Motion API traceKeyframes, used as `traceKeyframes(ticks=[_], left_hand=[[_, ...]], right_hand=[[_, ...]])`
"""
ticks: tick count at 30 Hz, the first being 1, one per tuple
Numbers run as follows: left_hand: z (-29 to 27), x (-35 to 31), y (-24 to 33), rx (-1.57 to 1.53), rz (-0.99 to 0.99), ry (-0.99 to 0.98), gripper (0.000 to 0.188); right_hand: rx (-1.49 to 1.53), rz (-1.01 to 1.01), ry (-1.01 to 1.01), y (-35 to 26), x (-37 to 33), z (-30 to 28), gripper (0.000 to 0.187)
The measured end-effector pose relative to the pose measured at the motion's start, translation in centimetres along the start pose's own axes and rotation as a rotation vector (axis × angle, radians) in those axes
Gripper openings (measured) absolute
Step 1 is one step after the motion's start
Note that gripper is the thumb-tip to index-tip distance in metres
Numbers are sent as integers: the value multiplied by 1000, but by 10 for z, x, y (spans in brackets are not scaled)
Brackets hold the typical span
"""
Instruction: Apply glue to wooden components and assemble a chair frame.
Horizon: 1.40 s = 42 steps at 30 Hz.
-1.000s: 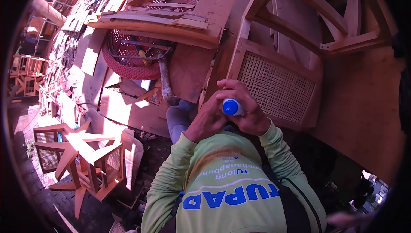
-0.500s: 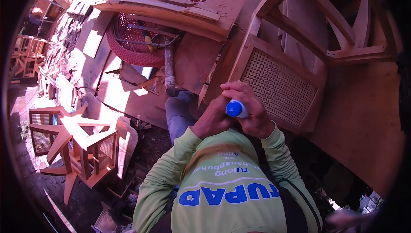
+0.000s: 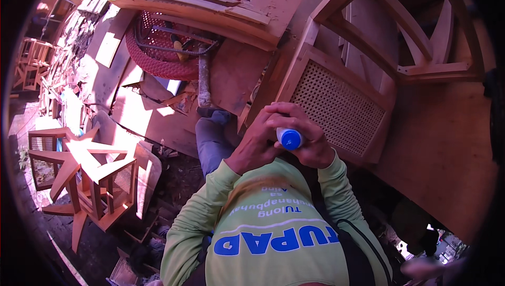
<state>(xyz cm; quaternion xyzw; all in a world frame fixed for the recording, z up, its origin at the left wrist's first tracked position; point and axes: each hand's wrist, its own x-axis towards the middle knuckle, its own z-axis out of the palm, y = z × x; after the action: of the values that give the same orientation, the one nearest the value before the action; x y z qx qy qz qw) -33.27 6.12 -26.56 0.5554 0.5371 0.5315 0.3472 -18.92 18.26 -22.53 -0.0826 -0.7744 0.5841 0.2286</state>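
Woodshop clutter all round, sunlit planks and offcuts stacked w/ chair parts everywhere. Far left: unfinished wooden chair frames w/ woven cane panels (image 3: 84,175) lying tipped on the dirt floor. Up top, a red woven-mesh round basket (image 3: 158,49) sits under a pile of pale wooden boards (image 3: 210,7), dark cable and small tools inside it. Just right of that, a hammer w/ worn wooden handle (image 3: 203,83) lies upright-ish on a brown plank, head toward the person's grey trouser knee (image 3: 213,139). Centre now: left hand (image 3: 258,141) wrapped around the front of a small white bottle w/ blue cap (image 3: 290,139), fingers curled over the top; right hand (image 3: 315,144) clamped on it from the other side, so both hands are closed on the bottle, held at chest height just beside the cane panel. Lime-green long sleeves run down to frame bottom. Right: pale wooden chair w/ honeycomb cane seat panel (image 3: 336,110), tilted, legs pointing away.
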Motion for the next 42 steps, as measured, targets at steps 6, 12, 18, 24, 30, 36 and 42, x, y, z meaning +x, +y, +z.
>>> traceKeyframes(ticks=[6,12,18,24,30,36,42], left_hand=[[-5,-4,-5,34,27,-47,48],[-11,-17,4,-20,-288,-41,35],[-53,-5,-20,285,-395,114,33],[-74,11,-21,216,-330,189,25],[-79,12,-42,167,-425,216,24],[-75,8,-45,232,-397,231,21],[-80,7,-58,126,-389,312,21]], right_hand=[[150,47,-28,2,-2,-1,53],[134,156,24,8,-23,-4,59],[-206,493,559,67,-89,-37,40],[-1104,242,672,130,-79,-129,46],[-1210,194,448,155,-72,-161,47],[-1229,149,383,181,-77,-179,37],[-1258,155,277,183,-66,-190,32]])
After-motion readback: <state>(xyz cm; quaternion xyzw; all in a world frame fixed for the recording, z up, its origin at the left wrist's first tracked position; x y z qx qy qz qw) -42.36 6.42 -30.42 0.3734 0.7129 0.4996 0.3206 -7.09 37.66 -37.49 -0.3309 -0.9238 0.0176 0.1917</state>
